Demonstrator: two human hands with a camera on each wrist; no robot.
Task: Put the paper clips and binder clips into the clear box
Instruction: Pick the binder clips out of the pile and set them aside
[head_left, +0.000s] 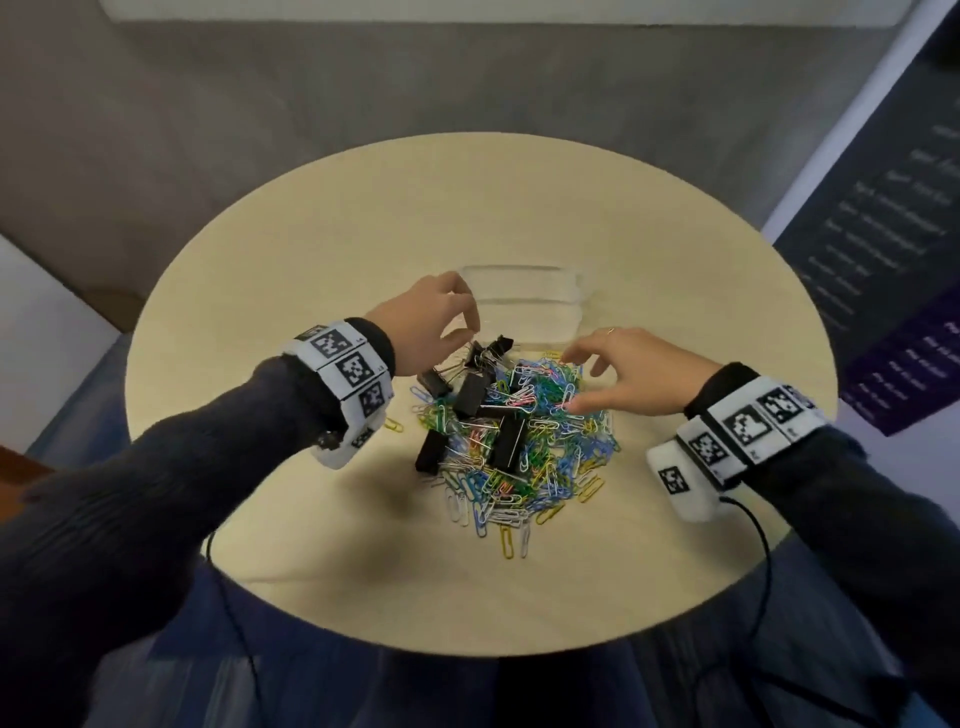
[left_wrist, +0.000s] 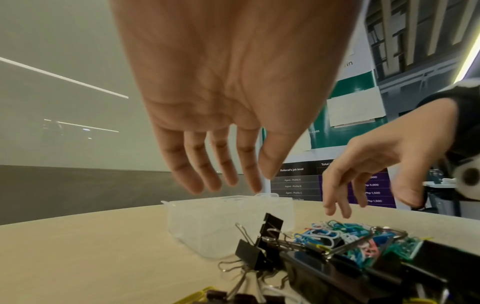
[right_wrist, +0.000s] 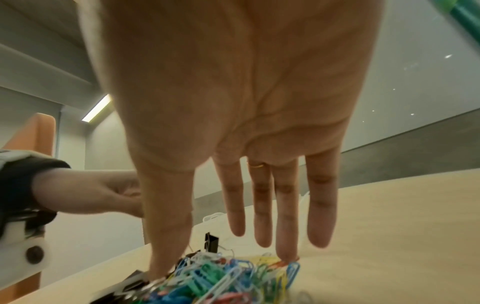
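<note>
Clips (head_left: 519, 436) sit heaped on the table (head_left: 311, 218), colourful paper clips tangled with black binder clips (head_left: 470, 392), just in front of the clear box (head_left: 524, 301). Box looks empty, so nothing seems done yet. Left hand (head_left: 431, 317) hovers open beside the box; right hand (head_left: 623, 376), fingers spread, touches the heap.

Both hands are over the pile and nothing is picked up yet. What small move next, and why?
Probably lower the right hand and close its spread fingers on the paper clips: its tips already touch the heap, it holds nothing, and the clear box sits just beyond.
</note>
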